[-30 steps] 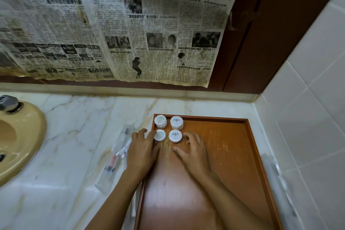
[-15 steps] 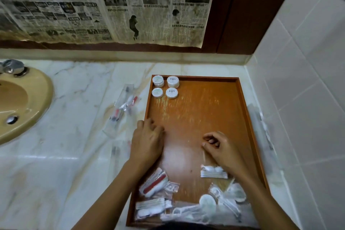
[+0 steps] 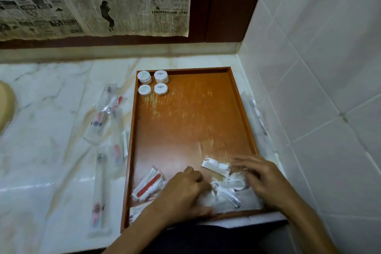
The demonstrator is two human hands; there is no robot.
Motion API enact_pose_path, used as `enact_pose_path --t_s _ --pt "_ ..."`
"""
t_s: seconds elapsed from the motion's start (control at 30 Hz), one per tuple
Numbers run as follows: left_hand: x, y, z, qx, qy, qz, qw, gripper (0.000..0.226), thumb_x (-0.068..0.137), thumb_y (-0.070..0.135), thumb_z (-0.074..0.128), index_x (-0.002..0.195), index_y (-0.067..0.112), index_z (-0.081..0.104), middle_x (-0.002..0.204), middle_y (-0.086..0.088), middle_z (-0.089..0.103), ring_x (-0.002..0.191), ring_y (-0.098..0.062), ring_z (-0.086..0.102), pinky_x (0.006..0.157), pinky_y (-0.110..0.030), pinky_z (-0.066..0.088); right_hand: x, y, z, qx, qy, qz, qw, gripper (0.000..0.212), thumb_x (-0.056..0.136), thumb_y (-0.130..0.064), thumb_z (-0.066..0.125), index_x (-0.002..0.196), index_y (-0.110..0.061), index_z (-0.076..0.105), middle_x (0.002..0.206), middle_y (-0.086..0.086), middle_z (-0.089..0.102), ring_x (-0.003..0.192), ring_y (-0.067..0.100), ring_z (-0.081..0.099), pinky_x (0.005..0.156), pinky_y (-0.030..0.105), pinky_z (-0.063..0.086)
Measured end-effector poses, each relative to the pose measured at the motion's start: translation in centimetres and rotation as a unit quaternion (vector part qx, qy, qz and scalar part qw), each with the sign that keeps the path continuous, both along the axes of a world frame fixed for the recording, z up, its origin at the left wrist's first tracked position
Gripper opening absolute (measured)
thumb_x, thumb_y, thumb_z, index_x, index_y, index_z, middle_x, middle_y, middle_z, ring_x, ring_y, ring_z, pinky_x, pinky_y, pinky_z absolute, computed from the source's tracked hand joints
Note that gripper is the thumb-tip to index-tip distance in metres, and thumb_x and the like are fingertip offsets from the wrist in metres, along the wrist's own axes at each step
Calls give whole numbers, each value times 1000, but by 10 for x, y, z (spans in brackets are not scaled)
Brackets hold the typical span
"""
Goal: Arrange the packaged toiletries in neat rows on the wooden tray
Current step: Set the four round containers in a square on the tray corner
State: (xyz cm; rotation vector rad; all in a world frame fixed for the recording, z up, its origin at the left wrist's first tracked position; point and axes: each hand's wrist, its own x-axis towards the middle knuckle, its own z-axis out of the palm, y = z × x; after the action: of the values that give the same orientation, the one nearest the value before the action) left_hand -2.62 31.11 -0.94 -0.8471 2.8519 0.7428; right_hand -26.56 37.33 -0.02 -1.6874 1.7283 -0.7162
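Note:
The wooden tray [image 3: 237, 109] lies on the marble counter against the right wall. Four white round containers [image 3: 153, 83] stand in two short rows in its far left corner. At the near end lies a loose pile of clear packets [image 3: 226, 189], with a cotton swab packet [image 3: 215, 166] and a red and white packet [image 3: 148, 186]. My left hand [image 3: 183, 196] sits knuckles up with its fingers curled down into the pile; what they hold is hidden. Blurred, my right hand [image 3: 263, 179] rests over the pile's right side, its fingers reaching to the swab packet.
Several long clear toothbrush packets [image 3: 105, 113] lie on the counter [image 3: 51, 130] left of the tray. More clear packets [image 3: 258, 117] are wedged between the tray and the tiled wall [image 3: 319, 88]. A beige sink [image 3: 6, 109] is at far left.
Both hands have pulled back from the round containers to the tray's near end and now lie in the packet pile. The view has tilted down.

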Motion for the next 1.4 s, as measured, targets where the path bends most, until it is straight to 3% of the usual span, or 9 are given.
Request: enact_pose_path --t_s 0.2,0.37,0.47,0.63,0.8,0.93,1.03,1.23,1.4 --pt "1 -4 -5 50 39 21 998 23 91 27 50 105 22 68 100 0 59 95 -16 53 79 -35 47 -8 9 0 89 72 17 993 36 82 -3 70 111 -24 72 105 -28 58 100 -5 57 83 2 37" --pt "-2 -25 -16 31 40 90 995 23 82 18 52 95 21 70 92 0 66 85 -19 61 75 -35 50 -1 14 -5 112 92 34 989 50 75 -25 80 122 -31 65 126 -23 45 118 4 44 101 20 36" --pt "-4 -31 -17 32 43 111 992 23 81 19 54 96 23 71 92 2 66 85 -18 61 75 -32 50 4 13 -11 109 133 44 984 53 71 -33 79 122 -34 65 123 -21 48 113 2 42 99 24 37" --pt "-8 -28 -14 26 37 89 995 19 86 35 58 96 26 71 93 3 63 91 -15 56 77 -34 50 0 3 -13 39 117 1 992 16 78 -19 74 94 -21 75 90 -10 65 86 8 55 78 31 48" --pt "-6 -23 -15 6 64 99 993 32 85 50 57 106 29 68 98 3 57 99 -18 51 80 -33 46 -2 -11 -10 -12 102 -91 991 5 80 -12 72 84 -15 73 70 -8 57 67 15 51 59 31 39" --pt "-2 -21 -13 -12 -28 15 999 68 67 74 58 121 34 56 107 7 42 102 -14 37 82 -30 40 3 -12 -10 27 93 -81 992 29 83 -16 72 111 -20 70 99 -3 61 88 15 58 77 30 49" --pt "-2 -21 -13 -15 -8 25 1000 52 75 61 63 117 29 60 108 5 44 104 -16 40 80 -30 40 6 -3 -14 1 107 -83 991 34 83 -17 72 117 -20 67 104 -4 58 89 11 56 78 25 47" --pt "-6 -24 -18 2 32 120 992 29 84 46 61 104 25 66 104 5 52 103 -15 48 79 -32 47 19 15 -7 -37 84 -66 994 17 80 -20 75 95 -23 70 89 -13 56 76 -1 54 67 24 49" --pt "-8 -21 -23 -25 56 163 985 36 85 46 62 114 25 64 106 3 53 104 -18 48 80 -28 45 30 15 -13 125 148 32 981 40 78 -39 70 118 -34 64 105 -13 53 99 7 49 85 32 46"
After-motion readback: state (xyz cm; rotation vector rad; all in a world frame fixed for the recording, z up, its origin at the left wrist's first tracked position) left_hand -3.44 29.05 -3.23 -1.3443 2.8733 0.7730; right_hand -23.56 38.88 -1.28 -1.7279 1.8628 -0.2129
